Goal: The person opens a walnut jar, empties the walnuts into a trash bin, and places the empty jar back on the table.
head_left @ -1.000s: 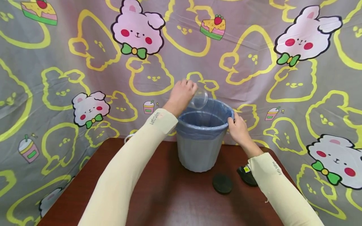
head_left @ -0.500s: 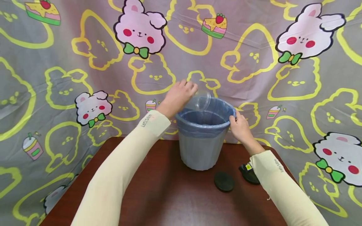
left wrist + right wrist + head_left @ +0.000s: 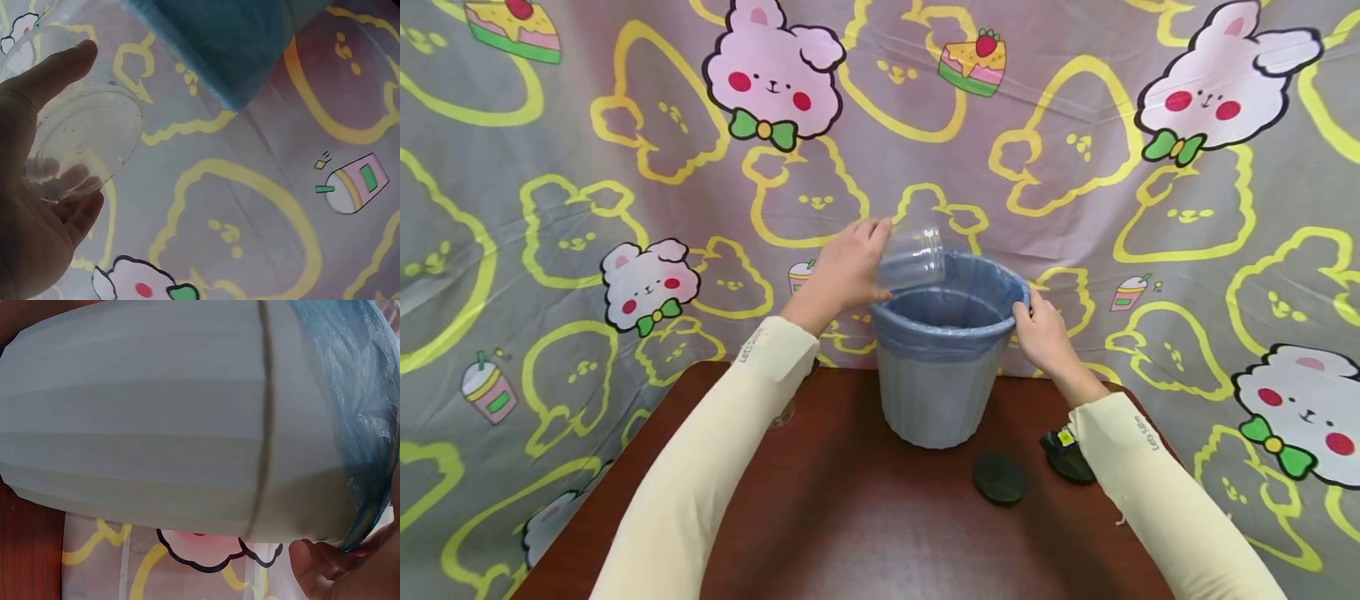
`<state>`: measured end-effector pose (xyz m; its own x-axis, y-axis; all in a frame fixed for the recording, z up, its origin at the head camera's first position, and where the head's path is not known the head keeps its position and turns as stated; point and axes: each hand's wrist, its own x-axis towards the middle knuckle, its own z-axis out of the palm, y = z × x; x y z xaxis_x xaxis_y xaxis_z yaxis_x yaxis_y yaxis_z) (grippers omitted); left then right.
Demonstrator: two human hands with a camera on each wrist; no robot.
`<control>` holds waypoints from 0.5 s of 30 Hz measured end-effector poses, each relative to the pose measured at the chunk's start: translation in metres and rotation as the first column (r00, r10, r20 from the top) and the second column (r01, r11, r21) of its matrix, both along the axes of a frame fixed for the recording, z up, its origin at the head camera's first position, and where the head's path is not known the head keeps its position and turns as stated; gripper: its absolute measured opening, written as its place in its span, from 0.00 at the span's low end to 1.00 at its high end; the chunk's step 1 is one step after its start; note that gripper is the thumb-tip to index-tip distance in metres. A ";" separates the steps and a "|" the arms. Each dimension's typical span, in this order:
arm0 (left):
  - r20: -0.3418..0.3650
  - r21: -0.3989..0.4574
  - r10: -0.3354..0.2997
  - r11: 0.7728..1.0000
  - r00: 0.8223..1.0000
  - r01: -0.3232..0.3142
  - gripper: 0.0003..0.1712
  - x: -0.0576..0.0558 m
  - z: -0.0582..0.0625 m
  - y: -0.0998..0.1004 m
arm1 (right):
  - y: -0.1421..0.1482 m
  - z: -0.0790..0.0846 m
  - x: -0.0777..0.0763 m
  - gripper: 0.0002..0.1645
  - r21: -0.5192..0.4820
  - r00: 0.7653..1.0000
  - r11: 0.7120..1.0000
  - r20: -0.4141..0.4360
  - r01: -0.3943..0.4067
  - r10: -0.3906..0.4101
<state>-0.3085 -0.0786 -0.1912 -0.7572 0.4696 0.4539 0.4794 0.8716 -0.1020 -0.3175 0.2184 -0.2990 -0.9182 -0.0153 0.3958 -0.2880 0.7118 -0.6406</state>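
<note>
A clear plastic jar (image 3: pixel 913 257) lies tilted on its side at the left of the bin's mouth, gripped by my left hand (image 3: pixel 848 265). In the left wrist view, the thumb and fingers of that hand wrap round the see-through jar (image 3: pixel 87 140); nothing shows inside it. The grey trash bin (image 3: pixel 934 400) stands upright on the table, lined with a blue plastic bag (image 3: pixel 977 287) folded over its rim. My right hand (image 3: pixel 1042 332) pinches the bin's right rim and the bag there. What lies at the bin's bottom is hidden.
On the brown table (image 3: pixel 865 517), a round black lid (image 3: pixel 999 477) lies before the bin. A black object with a yellow-green tag (image 3: pixel 1067 457) sits partly behind the right sleeve. A clear rounded item (image 3: pixel 782 415) shows beside the left sleeve. Patterned cloth (image 3: pixel 1060 208) hangs behind.
My left hand has drawn the jar up and left from over the bin's opening, turning it more level. The right hand keeps its hold on the rim.
</note>
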 end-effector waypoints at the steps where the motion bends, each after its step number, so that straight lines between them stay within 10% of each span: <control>1: 0.001 0.028 0.006 1.000 1.000 -0.006 0.62 0.002 -0.003 -0.003 | 0.000 0.000 0.000 0.33 0.004 1.000 1.000 -0.009 0.000 0.000; 9: 0.036 0.370 -0.061 0.928 0.997 0.044 0.62 0.015 -0.031 -0.029 | 0.000 0.004 0.000 0.31 0.025 0.999 1.000 -0.032 0.002 -0.002; 15: -0.012 0.600 -0.121 0.794 0.993 0.104 0.60 0.029 -0.062 -0.053 | 0.000 0.006 0.001 0.34 0.030 1.000 1.000 -0.004 0.001 -0.001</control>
<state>-0.2797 -0.1315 -0.2531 -0.7316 0.1933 0.6538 0.5726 0.6948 0.4353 -0.3161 0.2181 -0.2934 -0.9167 -0.0267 0.3986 -0.2899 0.7311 -0.6177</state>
